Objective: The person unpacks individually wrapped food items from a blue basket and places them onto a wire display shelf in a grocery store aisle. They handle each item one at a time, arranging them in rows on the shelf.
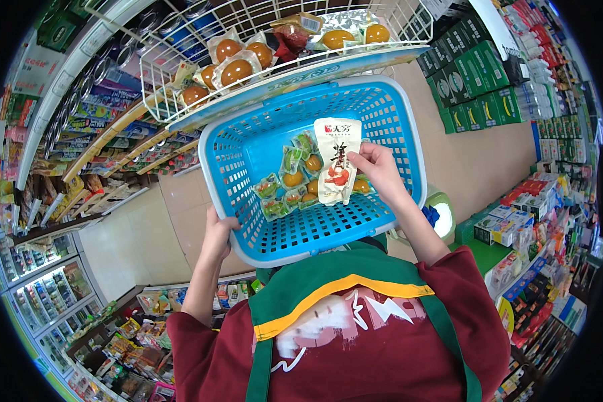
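Note:
My right hand [374, 166] pinches the edge of a cream-coloured snack packet [337, 166] with printed writing, held over the blue plastic shopping basket [246, 151]. My left hand [221, 231] grips the basket's pale rim at its lower left corner. Inside the basket lie several small clear packs with brown eggs [292, 179] and green print, partly covered by the held packet. Beyond the basket, a white wire rack [156, 95] holds several vacuum-packed brown eggs [237, 72] and a dark reddish packed item [292, 37].
Shelves of packaged snacks [105, 95] stand at the left. Green cartons [482, 75] are stacked at the upper right. A pale green bin [444, 213] stands on the tiled floor right of the basket. Boxed goods [502, 226] fill a shelf at the right; glass-door coolers [55, 296] stand lower left.

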The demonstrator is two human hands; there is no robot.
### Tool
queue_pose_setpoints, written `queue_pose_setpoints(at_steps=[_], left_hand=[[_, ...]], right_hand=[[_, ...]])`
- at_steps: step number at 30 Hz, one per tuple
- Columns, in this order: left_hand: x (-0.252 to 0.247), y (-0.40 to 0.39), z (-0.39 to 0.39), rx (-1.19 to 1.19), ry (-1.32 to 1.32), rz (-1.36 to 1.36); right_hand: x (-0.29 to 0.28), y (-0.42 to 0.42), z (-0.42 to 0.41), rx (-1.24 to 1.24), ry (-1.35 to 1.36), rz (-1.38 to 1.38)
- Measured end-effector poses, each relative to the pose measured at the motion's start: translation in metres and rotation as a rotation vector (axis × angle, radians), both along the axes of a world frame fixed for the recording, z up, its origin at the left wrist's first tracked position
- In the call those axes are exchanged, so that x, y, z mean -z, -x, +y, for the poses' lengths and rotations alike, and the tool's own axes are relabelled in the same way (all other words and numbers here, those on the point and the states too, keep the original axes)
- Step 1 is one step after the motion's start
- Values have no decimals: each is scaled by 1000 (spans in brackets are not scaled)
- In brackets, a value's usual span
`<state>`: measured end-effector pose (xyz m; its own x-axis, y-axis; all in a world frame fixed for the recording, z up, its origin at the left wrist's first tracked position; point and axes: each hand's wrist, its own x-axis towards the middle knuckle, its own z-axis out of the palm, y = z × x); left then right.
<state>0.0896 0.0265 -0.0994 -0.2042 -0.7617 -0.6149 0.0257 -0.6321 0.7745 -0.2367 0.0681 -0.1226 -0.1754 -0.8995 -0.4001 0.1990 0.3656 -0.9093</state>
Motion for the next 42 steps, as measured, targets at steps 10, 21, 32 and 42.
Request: queue_pose_setpoints(at_steps=[10,21,32,42], left_hand=[[6,-1,6,134,-19,-22],[24,9,14,222,-23,13],[54,31,25,278,-143,13],[50,50,27,350,-190,-57]], right_hand=[[8,3,32,55,17,34],[12,16,66,158,77,552],[19,49,101,367,-13,747],[67,47,148,-456,-555,1135]])
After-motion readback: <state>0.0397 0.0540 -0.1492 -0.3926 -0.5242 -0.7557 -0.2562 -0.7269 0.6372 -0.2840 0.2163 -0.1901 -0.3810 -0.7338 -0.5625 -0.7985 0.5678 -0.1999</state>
